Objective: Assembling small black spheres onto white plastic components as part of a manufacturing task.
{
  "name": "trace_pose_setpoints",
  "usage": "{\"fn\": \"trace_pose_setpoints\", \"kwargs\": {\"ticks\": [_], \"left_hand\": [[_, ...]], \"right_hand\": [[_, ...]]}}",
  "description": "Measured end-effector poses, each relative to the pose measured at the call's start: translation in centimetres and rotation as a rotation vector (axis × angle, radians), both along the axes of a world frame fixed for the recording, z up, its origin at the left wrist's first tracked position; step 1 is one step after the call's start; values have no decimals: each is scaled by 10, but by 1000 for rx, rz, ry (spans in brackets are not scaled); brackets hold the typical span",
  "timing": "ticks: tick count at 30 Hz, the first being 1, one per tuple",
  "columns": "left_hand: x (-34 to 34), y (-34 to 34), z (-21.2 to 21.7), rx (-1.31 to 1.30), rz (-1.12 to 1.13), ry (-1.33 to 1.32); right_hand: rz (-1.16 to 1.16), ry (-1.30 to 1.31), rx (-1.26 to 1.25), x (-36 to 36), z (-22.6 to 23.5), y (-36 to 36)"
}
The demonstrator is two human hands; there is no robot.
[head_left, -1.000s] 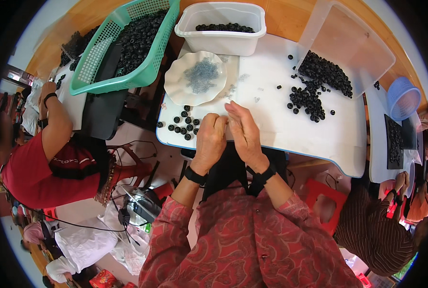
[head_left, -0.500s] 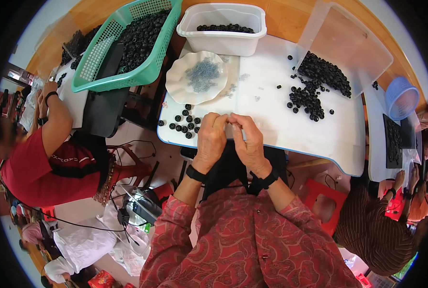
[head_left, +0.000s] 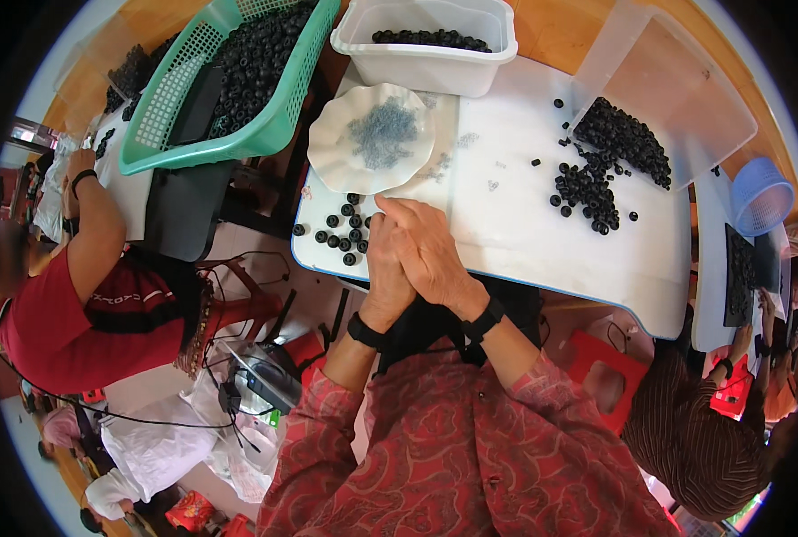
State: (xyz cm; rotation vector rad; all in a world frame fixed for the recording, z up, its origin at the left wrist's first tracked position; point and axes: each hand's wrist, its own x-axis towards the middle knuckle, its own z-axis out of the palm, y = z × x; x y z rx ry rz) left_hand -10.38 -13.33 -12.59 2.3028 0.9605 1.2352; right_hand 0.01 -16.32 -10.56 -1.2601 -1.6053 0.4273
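My left hand [head_left: 387, 268] and my right hand [head_left: 433, 261] are pressed together over the near edge of the white table [head_left: 515, 215]. The right hand lies across the left, its index finger reaching toward the left fingertips. Both look closed, and whatever is between them is hidden. Just left of the hands, several small black round pieces with holes [head_left: 333, 240] lie loose on the table. Beyond them stands a white wavy-rimmed plate [head_left: 329, 143] with a heap of tiny translucent bluish pieces [head_left: 384, 132].
A white tub [head_left: 417, 70] with black pieces stands at the back. Right, a clear bin [head_left: 703, 107] on its side spills a black pile [head_left: 588, 192]. A green basket [head_left: 278, 130] of black pieces is at left. Co-workers sit left, in a red shirt [head_left: 50, 331], and right.
My right hand has moved left and crossed over my left hand. Before, the two hands met only at the fingertips. The view has shifted slightly.
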Motion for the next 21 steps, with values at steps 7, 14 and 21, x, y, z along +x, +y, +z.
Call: {"fn": "trace_pose_setpoints", "kwargs": {"ticks": [7,14,21], "left_hand": [[4,0,-3,32,43,55],[5,0,-1,99,61,89],[5,-1,-2,68,78,50]], "right_hand": [[-1,201,-59,8,-11,-1],[-316,136,97,16,-24,-29],[-313,184,49,19,-28,-32]]}}
